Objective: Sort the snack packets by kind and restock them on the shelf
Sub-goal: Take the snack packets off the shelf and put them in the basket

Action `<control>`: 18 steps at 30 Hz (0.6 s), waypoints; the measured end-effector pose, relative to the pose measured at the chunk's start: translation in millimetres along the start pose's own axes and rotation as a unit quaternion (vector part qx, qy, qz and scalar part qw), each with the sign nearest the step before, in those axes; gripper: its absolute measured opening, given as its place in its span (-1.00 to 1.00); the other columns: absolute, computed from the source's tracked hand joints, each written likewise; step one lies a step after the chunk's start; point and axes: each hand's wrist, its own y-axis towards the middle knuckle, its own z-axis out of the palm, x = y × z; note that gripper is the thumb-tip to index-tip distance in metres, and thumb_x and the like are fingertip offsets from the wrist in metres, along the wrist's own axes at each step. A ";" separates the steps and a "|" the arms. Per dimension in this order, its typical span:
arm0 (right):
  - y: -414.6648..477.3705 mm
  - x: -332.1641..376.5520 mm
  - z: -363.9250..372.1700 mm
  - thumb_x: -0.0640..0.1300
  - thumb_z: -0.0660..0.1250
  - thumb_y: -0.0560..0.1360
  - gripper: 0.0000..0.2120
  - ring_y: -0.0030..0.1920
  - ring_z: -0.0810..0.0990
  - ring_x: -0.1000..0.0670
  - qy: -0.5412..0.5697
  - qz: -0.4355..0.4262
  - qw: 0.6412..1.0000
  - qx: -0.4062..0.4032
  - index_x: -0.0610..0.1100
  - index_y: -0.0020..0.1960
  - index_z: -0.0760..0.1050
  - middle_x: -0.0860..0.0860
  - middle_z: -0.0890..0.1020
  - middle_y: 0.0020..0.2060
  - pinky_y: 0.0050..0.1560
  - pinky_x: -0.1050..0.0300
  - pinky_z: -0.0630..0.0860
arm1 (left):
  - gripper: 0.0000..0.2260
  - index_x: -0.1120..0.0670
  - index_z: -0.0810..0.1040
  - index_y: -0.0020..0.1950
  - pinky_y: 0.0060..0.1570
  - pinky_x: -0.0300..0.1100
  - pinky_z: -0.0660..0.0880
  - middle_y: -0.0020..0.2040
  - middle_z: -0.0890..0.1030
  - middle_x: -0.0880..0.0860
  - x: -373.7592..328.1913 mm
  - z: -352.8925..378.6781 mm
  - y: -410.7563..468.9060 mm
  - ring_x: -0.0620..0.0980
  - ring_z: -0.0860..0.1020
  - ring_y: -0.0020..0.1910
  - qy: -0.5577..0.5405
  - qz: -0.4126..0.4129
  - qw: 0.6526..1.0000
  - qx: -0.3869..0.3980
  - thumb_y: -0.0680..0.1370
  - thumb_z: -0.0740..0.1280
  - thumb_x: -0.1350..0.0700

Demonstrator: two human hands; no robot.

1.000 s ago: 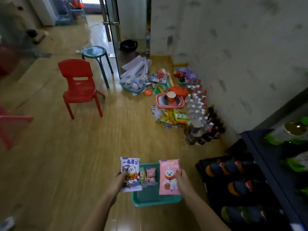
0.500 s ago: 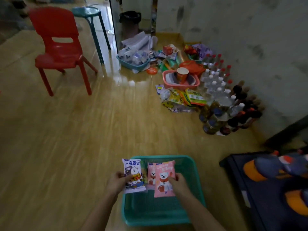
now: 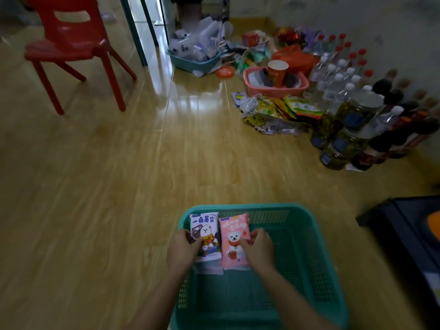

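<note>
Head view: left hand (image 3: 183, 248) and right hand (image 3: 258, 250) each grip a packet.

basket (image 3: 238, 207): near end cut by bottom edge | shelf (image 3: 409, 234): cropped at right, blurred

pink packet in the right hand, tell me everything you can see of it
The pink packet is a flat, glossy, plastic-looking pouch printed with a white bear in a red scarf, a mug below and pale lettering on top. It is held face up inside the teal basket, near its far left corner; the right hand grips its right edge. A white and purple packet in the left hand sits beside it.
</note>
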 end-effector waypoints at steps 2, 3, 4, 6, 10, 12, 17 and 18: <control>-0.1 3.3 -7.2 -0.02 0.28 0.51 -0.80 -0.08 0.47 -0.03 -0.027 -0.003 1.000 0.012 -0.13 -0.10 0.35 -0.05 0.47 -0.05 -0.12 0.13 0.41 | -0.87 0.09 0.39 -0.11 -0.12 -0.06 0.48 -0.07 0.59 0.12 -8.4 -1.1 -3.0 0.09 0.56 -0.10 0.037 0.015 0.999 -0.001 0.49 0.34 0.12; 1.1 3.9 -11.3 0.01 0.27 0.51 -0.80 -0.06 0.49 -0.04 -0.029 -0.001 0.999 0.017 -0.12 -0.11 0.36 -0.04 0.47 -0.05 -0.06 0.08 0.46 | -0.87 0.10 0.39 -0.06 -0.12 -0.07 0.46 -0.04 0.57 0.11 -11.3 -1.3 -3.8 0.08 0.55 -0.09 0.051 0.029 0.998 -0.008 0.50 0.32 0.13; 2.3 4.2 -16.6 0.02 0.28 0.51 -0.80 -0.05 0.51 -0.04 -0.026 -0.002 0.999 0.021 -0.11 -0.11 0.38 -0.03 0.48 -0.06 -0.01 0.03 0.50 | -0.86 0.11 0.39 -0.01 -0.11 -0.07 0.46 -0.01 0.55 0.10 -14.0 -2.1 -4.5 0.07 0.53 -0.06 0.058 0.048 0.997 -0.022 0.51 0.31 0.13; 1.7 7.2 -33.8 -0.05 0.30 0.50 -0.87 -0.04 0.54 -0.03 -0.022 -0.018 0.999 0.031 -0.09 -0.11 0.40 -0.01 0.52 -0.06 0.05 0.00 0.53 | -0.86 0.10 0.42 0.06 -0.07 -0.05 0.50 0.03 0.53 0.08 -23.2 -7.8 -9.2 0.06 0.53 -0.01 0.044 0.093 0.993 -0.052 0.52 0.29 0.14; -20.0 36.8 -111.0 -0.17 0.27 0.51 -0.91 -0.05 0.53 0.01 -0.029 -0.075 0.996 0.032 -0.13 0.00 0.51 -0.04 0.60 -0.02 -0.02 0.17 0.46 | -0.92 0.06 0.47 0.03 -0.23 -0.19 0.49 -0.08 0.53 0.00 -86.3 -50.9 -40.6 -0.04 0.55 -0.14 0.052 0.179 0.982 -0.034 0.57 0.23 0.17; -46.9 68.8 -170.6 -0.13 0.26 0.53 -0.81 0.01 0.54 0.00 -0.032 -0.100 0.994 0.015 -0.15 0.10 0.52 -0.03 0.60 0.02 -0.04 0.20 0.41 | -0.91 0.06 0.50 0.02 -0.31 -0.29 0.39 -0.12 0.53 -0.04 -135.6 -90.7 -70.1 -0.12 0.50 -0.24 0.090 0.217 0.972 -0.023 0.58 0.21 0.15; -136.6 161.0 -334.0 -0.08 0.23 0.56 -0.77 0.04 0.54 -0.01 -0.028 -0.137 0.990 -0.035 -0.09 0.17 0.50 0.05 0.53 -0.02 0.04 0.04 0.51 | -0.90 0.08 0.54 -0.01 -0.27 -0.21 0.42 -0.16 0.60 0.01 -268.7 -207.4 -164.7 -0.08 0.51 -0.24 0.143 0.277 0.950 -0.020 0.57 0.24 0.13; -157.9 179.1 -367.3 -0.11 0.24 0.55 -0.77 0.05 0.54 -0.01 -0.034 -0.155 0.986 -0.055 -0.11 0.18 0.50 0.04 0.53 0.00 0.02 0.09 0.49 | -0.91 0.09 0.54 -0.02 -0.29 -0.24 0.40 -0.16 0.59 0.01 -295.3 -230.2 -187.2 -0.06 0.52 -0.23 0.146 0.289 0.946 -0.024 0.57 0.25 0.14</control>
